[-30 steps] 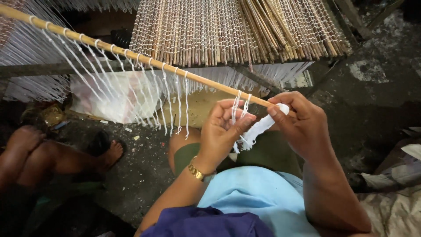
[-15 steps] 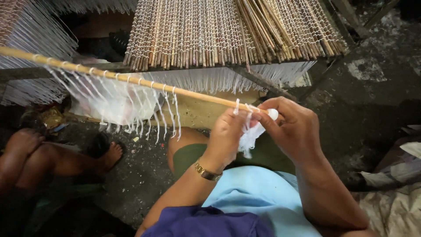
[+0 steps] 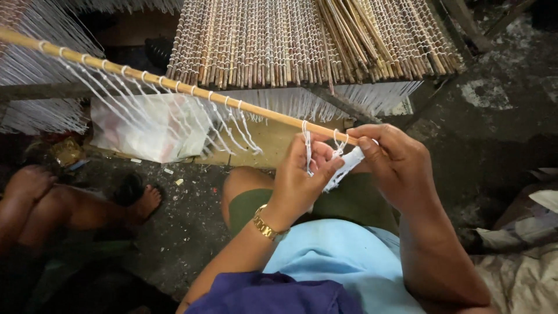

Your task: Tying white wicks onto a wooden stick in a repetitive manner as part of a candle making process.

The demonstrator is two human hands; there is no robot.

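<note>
Running up and away to the left, the bamboo rod [image 3: 174,86] ends at the right hand [image 3: 395,160], closed on its tip and a white string bundle [image 3: 347,166]. Just left of it, the left hand [image 3: 302,180] pinches hanging loops.

We see a long, pale wooden rod [image 3: 174,86] slanting down from upper left to centre, white thread loops [image 3: 221,119] knotted along it and hanging loose. At its near end a bunch of white thread [image 3: 344,166] hangs, pinched between our fingers.
</note>
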